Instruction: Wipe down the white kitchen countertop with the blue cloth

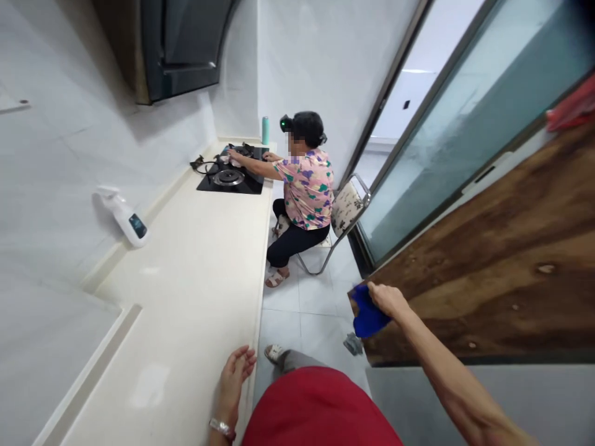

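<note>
My right hand [389, 300] is closed on a blue cloth [370, 314], which hangs down against the corner of a brown wood-grain panel [465, 297]. My left hand [237, 371] rests at the front edge of the pale countertop [186, 291], its fingers loosely curled but apart, with nothing in it. A band circles the left wrist. Further along the counter lies a black gas stove [248, 181], where another person's hand presses a pale cloth among the burner parts.
That person [307, 186] sits on a metal-framed chair [348, 207] by the stove. A white spray bottle [127, 220] stands against the left wall, and a teal bottle [265, 130] at the far end. A range hood [186, 49] juts overhead. A grey rag [353, 344] lies on the floor.
</note>
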